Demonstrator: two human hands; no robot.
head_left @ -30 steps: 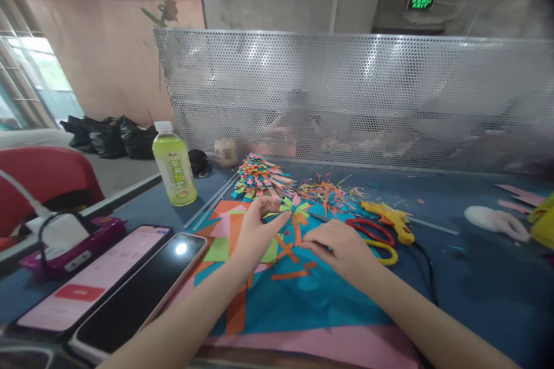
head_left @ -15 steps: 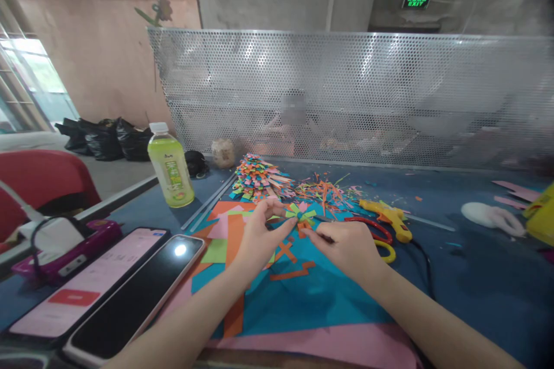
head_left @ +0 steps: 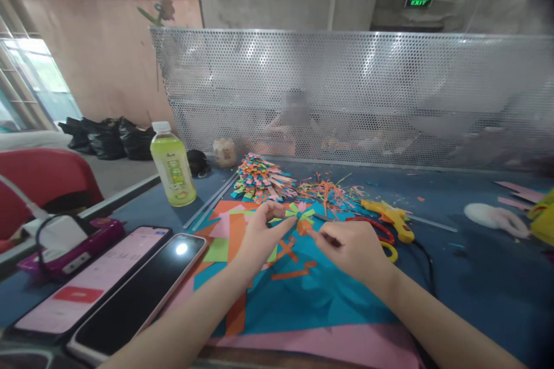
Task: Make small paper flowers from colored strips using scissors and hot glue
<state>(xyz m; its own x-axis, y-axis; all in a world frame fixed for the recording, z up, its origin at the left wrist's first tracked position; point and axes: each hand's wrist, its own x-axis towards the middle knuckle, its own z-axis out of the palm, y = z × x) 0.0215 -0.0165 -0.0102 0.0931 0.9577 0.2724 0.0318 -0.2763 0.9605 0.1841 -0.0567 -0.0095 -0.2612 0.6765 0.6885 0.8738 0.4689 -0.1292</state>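
Note:
Between my hands is a small paper flower (head_left: 299, 213) with green, pink and blue strips, and an orange paper piece (head_left: 304, 226) at its near side. My left hand (head_left: 265, 233) is closed in a pinch, with its thumb tip at the flower's left edge. My right hand (head_left: 355, 249) has curled fingers, and its fingertips pinch the orange piece. Below them, orange paper strips (head_left: 294, 273) lie on a blue paper sheet (head_left: 329, 300). Red-and-yellow handled scissors (head_left: 383, 233) lie partly hidden behind my right hand.
A cone-shaped pile of colored paper strips (head_left: 262, 179) and loose shreds (head_left: 326, 191) sit behind. A yellow glue gun (head_left: 392, 219) with a black cord lies at right. Two phones (head_left: 142, 294), a green drink bottle (head_left: 173, 170) and a purple power strip (head_left: 73, 253) stand left.
My right hand's fingers have shifted slightly at the orange piece, and its curl looks a little looser. My left hand stays by the flower. The whole view has shifted slightly.

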